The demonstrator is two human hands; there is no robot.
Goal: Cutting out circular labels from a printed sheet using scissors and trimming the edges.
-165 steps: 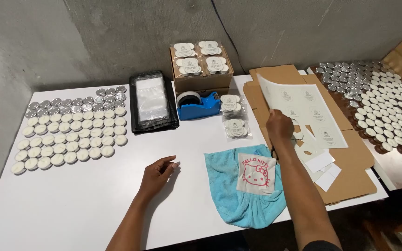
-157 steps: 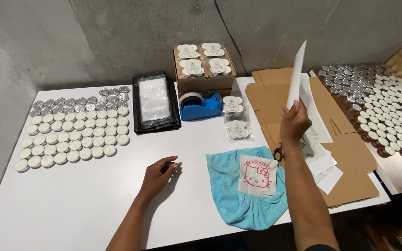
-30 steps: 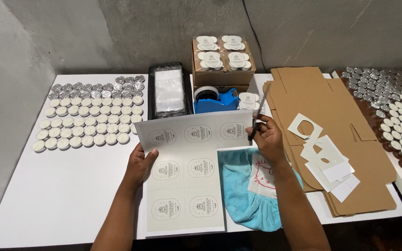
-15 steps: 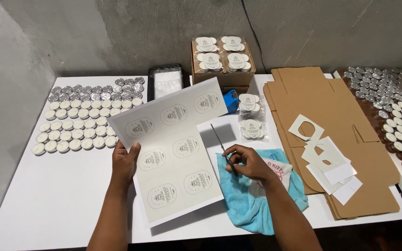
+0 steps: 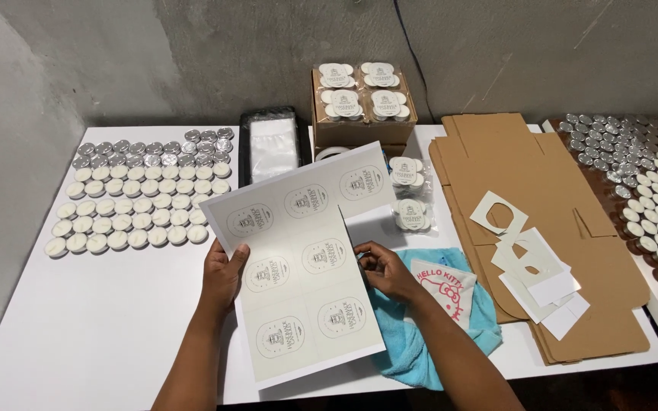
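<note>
With our left hand (image 5: 222,275) gripping the label sheet (image 5: 306,255) above the counter (image 5: 100,320), beside the blue cloth (image 5: 420,335), our right hand (image 5: 386,270), pinching its inner edge, should cut steadily.

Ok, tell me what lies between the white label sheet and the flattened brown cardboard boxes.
In the head view: two clear packs of white candles, the right hand, and the blue cloth.

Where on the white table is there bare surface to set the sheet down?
The widest bare patch of the white table lies below the tealight rows, left of the left hand holding the label sheet. Crowded: the right side, with blue cloth, flattened cardboard and paper offcuts.
</note>
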